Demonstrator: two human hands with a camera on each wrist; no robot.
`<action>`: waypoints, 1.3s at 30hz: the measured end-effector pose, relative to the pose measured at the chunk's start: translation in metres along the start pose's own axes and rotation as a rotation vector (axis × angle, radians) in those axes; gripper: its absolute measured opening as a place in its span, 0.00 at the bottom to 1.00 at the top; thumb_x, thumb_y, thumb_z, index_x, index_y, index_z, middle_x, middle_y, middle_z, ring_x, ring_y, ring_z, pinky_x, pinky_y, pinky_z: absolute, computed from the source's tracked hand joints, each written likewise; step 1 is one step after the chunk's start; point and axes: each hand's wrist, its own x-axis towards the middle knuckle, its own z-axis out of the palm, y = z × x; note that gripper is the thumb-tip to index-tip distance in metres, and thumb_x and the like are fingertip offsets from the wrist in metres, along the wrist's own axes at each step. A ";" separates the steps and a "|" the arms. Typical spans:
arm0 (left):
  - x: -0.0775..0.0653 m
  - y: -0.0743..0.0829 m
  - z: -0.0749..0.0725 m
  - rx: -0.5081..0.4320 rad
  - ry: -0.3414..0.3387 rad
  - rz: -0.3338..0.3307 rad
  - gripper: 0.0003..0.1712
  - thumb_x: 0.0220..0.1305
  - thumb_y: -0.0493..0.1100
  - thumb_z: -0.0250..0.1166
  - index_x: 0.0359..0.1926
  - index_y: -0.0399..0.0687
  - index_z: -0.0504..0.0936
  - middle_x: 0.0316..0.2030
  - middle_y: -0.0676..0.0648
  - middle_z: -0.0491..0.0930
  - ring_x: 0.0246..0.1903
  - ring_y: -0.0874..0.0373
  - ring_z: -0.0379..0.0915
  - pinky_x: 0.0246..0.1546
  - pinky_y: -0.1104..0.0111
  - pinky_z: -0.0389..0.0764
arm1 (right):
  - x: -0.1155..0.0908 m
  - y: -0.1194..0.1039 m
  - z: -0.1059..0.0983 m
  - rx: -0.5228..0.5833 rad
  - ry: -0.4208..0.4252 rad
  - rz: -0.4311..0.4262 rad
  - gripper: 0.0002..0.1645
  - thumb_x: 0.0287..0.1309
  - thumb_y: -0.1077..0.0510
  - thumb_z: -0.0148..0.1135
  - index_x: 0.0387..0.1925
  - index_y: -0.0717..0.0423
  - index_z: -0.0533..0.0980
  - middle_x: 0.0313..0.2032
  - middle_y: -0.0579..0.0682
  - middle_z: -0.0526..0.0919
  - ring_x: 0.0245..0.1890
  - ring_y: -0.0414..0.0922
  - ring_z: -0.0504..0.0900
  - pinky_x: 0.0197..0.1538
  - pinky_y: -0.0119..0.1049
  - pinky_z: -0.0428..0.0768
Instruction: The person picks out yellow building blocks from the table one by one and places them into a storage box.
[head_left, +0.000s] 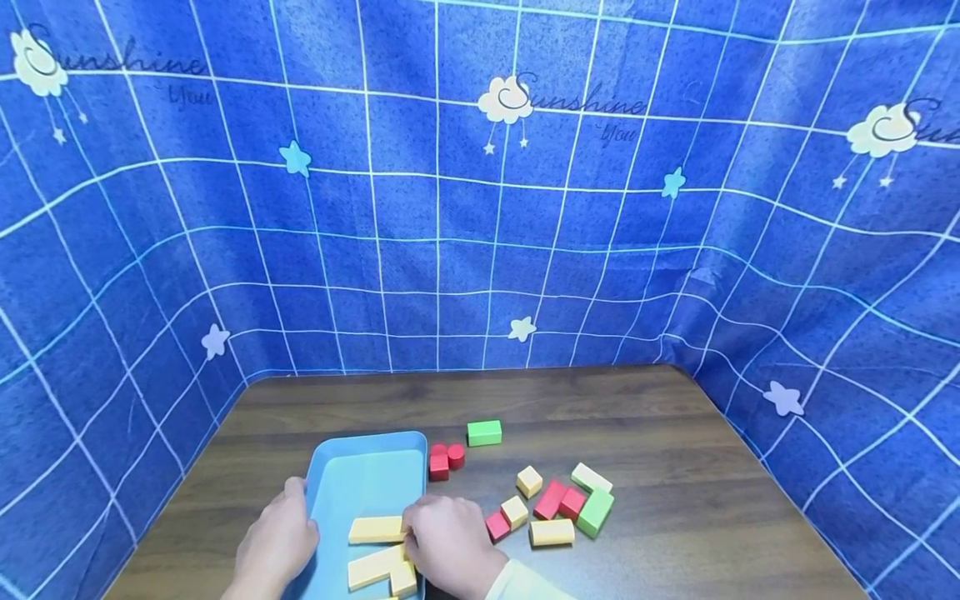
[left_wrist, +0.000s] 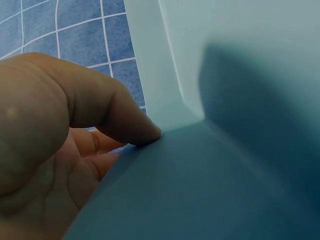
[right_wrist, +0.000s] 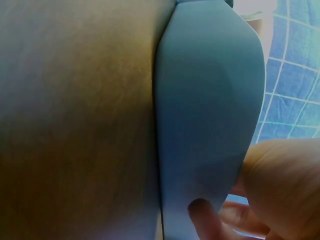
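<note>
A light blue tray (head_left: 367, 435) stands on the left part of the table. My left hand (head_left: 279, 533) grips its left wall; in the left wrist view the thumb (left_wrist: 132, 117) lies over the rim and the other fingers are outside. At the opposite rim is my right hand (head_left: 453, 537), its fingers curled over the edge. In the right wrist view one fingertip (right_wrist: 202, 212) lies by the tray's outer wall (right_wrist: 210, 100). Inside the tray are several yellow blocks, among them a long one (head_left: 375, 530), whose right end the right hand covers, another long one (head_left: 371, 568) and a smaller one (head_left: 402, 578).
Right of the tray lie red blocks (head_left: 439, 467) and a green block (head_left: 484, 433). Farther right are yellow cubes (head_left: 528, 482), a yellow half-round block (head_left: 552, 533), more red blocks (head_left: 551, 499), a green block (head_left: 596, 512) and a cream block (head_left: 592, 477). Blue cloth (head_left: 480, 275) surrounds the table.
</note>
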 end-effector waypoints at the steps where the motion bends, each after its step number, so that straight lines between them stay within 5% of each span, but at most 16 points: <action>1: -0.001 -0.001 0.000 0.000 0.003 0.001 0.32 0.58 0.37 0.57 0.62 0.30 0.57 0.55 0.25 0.67 0.46 0.28 0.68 0.37 0.38 0.75 | 0.000 0.000 0.000 -0.003 -0.001 -0.005 0.09 0.47 0.52 0.68 0.21 0.31 0.78 0.22 0.27 0.73 0.20 0.26 0.67 0.14 0.29 0.65; 17: 0.001 0.000 0.002 -0.006 -0.013 -0.010 0.32 0.60 0.37 0.56 0.63 0.30 0.56 0.55 0.24 0.66 0.48 0.28 0.66 0.40 0.36 0.73 | -0.002 0.002 -0.003 -0.029 0.050 -0.074 0.07 0.47 0.52 0.67 0.21 0.32 0.80 0.24 0.29 0.74 0.21 0.27 0.69 0.15 0.27 0.69; 29: 0.000 -0.002 0.001 -0.007 0.003 0.013 0.33 0.59 0.38 0.56 0.62 0.31 0.56 0.56 0.25 0.67 0.47 0.29 0.68 0.37 0.38 0.74 | -0.008 0.005 -0.010 0.019 0.204 -0.134 0.07 0.46 0.53 0.63 0.20 0.35 0.76 0.26 0.30 0.71 0.22 0.28 0.68 0.16 0.26 0.68; 39: -0.001 -0.002 0.000 -0.007 0.006 0.011 0.33 0.59 0.38 0.57 0.63 0.31 0.56 0.56 0.26 0.67 0.46 0.29 0.68 0.35 0.39 0.75 | -0.020 0.019 -0.016 -0.006 0.260 -0.097 0.03 0.47 0.50 0.62 0.23 0.35 0.76 0.28 0.30 0.73 0.26 0.30 0.69 0.20 0.28 0.72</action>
